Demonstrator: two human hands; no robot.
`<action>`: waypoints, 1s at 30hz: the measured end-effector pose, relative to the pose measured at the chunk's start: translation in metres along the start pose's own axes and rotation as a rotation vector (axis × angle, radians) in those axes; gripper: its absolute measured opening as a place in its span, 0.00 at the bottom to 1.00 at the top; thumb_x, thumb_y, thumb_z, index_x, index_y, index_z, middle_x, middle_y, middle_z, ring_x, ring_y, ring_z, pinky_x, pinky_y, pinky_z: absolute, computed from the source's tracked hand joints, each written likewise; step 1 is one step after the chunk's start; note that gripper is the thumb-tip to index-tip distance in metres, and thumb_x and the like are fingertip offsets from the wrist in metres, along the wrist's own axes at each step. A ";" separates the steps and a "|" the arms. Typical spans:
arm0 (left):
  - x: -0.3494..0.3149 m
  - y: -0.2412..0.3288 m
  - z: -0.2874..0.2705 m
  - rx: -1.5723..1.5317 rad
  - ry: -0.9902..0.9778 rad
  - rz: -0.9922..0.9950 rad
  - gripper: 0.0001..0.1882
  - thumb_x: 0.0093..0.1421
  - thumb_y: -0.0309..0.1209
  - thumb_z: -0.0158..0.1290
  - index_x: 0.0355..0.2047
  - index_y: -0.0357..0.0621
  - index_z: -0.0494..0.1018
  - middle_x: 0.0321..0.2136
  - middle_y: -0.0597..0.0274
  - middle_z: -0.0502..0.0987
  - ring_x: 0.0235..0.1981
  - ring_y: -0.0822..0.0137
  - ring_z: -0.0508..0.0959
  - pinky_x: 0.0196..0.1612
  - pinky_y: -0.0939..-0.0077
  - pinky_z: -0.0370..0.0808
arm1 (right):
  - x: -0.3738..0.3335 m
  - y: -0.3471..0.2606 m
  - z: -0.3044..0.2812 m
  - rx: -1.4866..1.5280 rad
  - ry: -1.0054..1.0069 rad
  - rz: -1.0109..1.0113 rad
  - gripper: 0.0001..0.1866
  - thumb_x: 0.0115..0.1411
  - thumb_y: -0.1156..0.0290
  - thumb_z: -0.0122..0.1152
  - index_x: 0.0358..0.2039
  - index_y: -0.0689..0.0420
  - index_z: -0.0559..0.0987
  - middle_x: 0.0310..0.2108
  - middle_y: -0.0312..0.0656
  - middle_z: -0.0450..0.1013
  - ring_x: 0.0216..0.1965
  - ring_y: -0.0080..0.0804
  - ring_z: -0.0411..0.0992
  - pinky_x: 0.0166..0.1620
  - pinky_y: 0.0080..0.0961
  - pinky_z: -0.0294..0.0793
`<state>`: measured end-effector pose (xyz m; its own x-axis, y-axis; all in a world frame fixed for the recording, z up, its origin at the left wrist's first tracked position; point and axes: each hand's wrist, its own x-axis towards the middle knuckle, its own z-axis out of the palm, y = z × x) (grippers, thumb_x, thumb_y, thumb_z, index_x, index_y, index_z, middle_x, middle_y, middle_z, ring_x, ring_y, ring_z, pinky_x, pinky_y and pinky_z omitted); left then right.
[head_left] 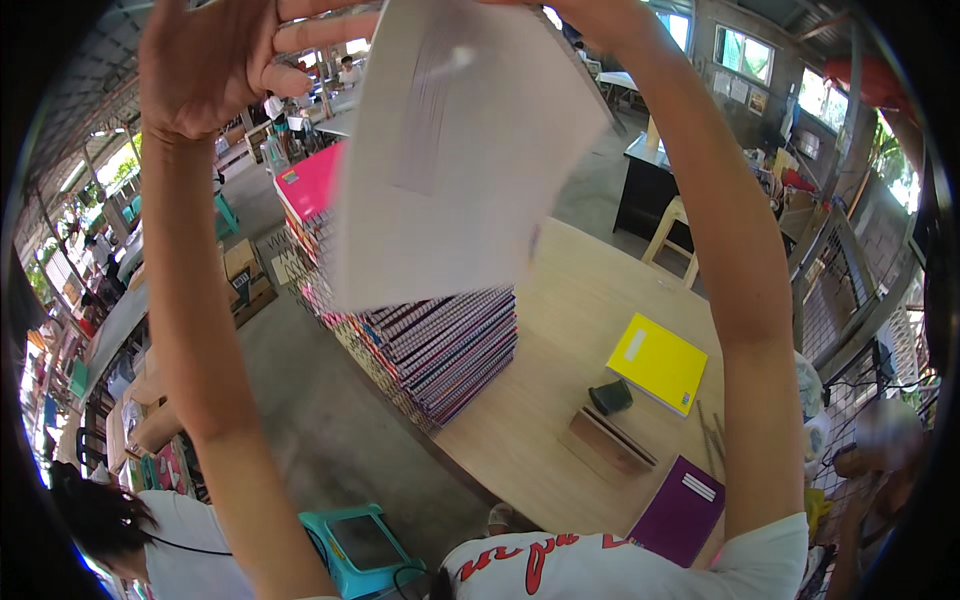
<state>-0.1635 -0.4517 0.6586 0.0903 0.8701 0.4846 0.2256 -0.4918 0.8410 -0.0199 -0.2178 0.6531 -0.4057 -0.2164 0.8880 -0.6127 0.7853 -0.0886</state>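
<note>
A white-paged notebook [450,200] hangs raised in front of me, blurred by motion, hiding part of the tall stack behind it. My right hand [600,22] grips its top edge; the picture's upper rim cuts off most of those fingers. On the notebook's left side, my left hand [215,65] is raised with its fingers stretched toward the page edge. Its palm shows and holds nothing. Below the notebook stands a stack of spiral-bound notebooks [450,350], their coils facing outward. A pink-covered notebook [308,185] tops the pile's far part.
On the wooden table [570,270] lie a yellow notebook [658,362], a purple notebook [678,510], a small dark container [610,397], a brown block [612,440] and thin rods [712,440]. A teal stool [360,550] stands near a person [170,540] at lower left.
</note>
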 end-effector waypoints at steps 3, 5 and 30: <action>0.016 -0.016 0.009 0.597 0.437 -0.078 0.39 0.59 0.31 0.56 0.65 0.44 0.46 0.43 0.48 0.76 0.35 0.63 0.79 0.27 0.71 0.77 | 0.034 0.016 0.011 -0.126 -0.042 -0.160 0.28 0.43 0.77 0.67 0.48 0.63 0.73 0.40 0.46 0.74 0.46 0.35 0.71 0.51 0.27 0.67; 0.015 -0.035 -0.016 0.850 0.593 0.044 0.32 0.60 0.33 0.54 0.63 0.45 0.57 0.48 0.49 0.72 0.40 0.65 0.77 0.38 0.73 0.75 | 0.050 0.020 0.038 -0.284 0.050 -0.306 0.26 0.43 0.78 0.66 0.46 0.63 0.74 0.39 0.48 0.75 0.46 0.39 0.72 0.51 0.30 0.68; -0.101 -0.140 -0.104 1.442 1.007 -0.345 0.27 0.58 0.47 0.51 0.53 0.44 0.71 0.29 0.50 0.79 0.34 0.60 0.79 0.35 0.70 0.73 | -0.131 0.065 0.046 -0.655 0.214 0.590 0.27 0.45 0.52 0.70 0.38 0.61 0.79 0.38 0.48 0.72 0.40 0.46 0.72 0.45 0.39 0.70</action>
<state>-0.3056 -0.4741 0.5168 -0.5812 0.2927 0.7593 0.7376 0.5836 0.3396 -0.0377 -0.1656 0.5099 -0.3568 0.3867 0.8504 0.1893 0.9213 -0.3395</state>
